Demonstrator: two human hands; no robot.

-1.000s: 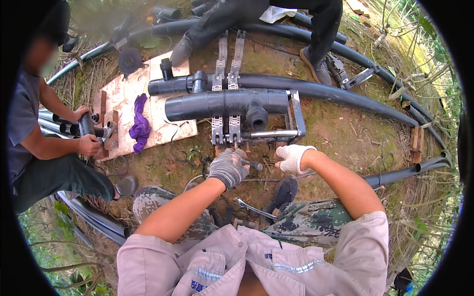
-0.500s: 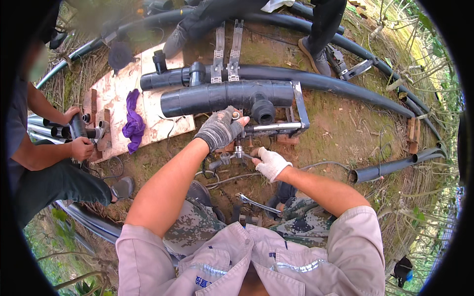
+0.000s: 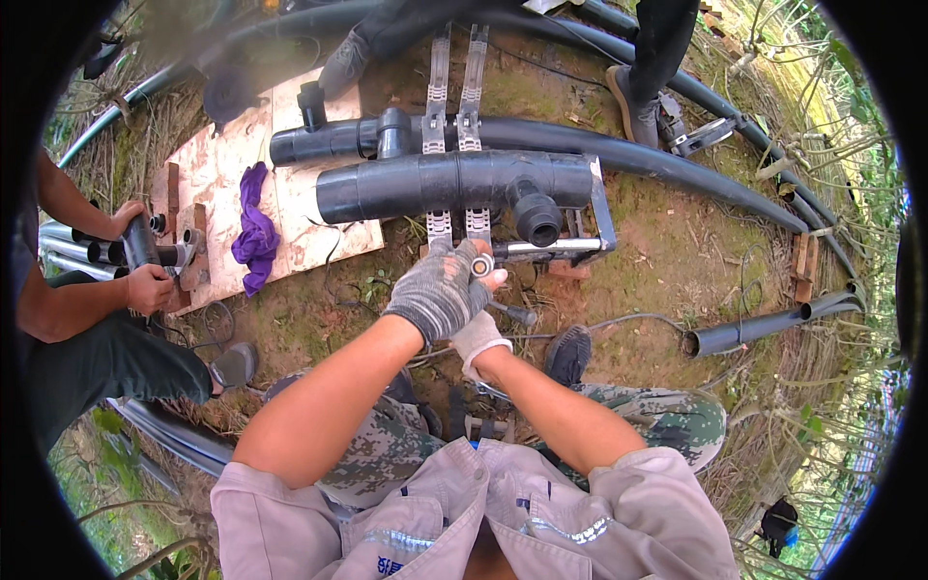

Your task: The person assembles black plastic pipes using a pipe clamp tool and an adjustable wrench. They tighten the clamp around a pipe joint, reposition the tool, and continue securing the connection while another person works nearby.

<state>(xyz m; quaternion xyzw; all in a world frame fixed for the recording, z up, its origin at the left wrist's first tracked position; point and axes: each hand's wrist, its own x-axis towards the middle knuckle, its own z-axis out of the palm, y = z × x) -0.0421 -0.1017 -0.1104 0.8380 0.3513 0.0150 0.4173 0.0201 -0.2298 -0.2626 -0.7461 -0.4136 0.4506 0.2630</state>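
Note:
My left hand (image 3: 437,295), in a grey knit glove, is closed around a metal rod whose round end (image 3: 481,264) shows beside the thumb. It sits just below a thick black plastic pipe (image 3: 387,189) with a side outlet (image 3: 536,220). My right hand (image 3: 478,340), in a white glove, is below and partly behind the left one. Its fingers are hidden, so I cannot see what they hold. Close beside both hands, a dark handle end (image 3: 512,312) sticks out. Two metal link straps (image 3: 437,97) run across the pipes above my hands.
A metal frame (image 3: 604,208) stands at the pipe's right end. Behind runs a longer black pipe (image 3: 619,159). At left, a co-worker's hands (image 3: 145,285) hold a short black pipe piece. A purple cloth (image 3: 256,232) lies on a board (image 3: 314,251). Another person's shoe (image 3: 633,106) is at the back.
My right hand has moved left, in behind my left hand. The handle has turned, and my left hand is slightly lower. Strap lengths now show below the thick pipe.

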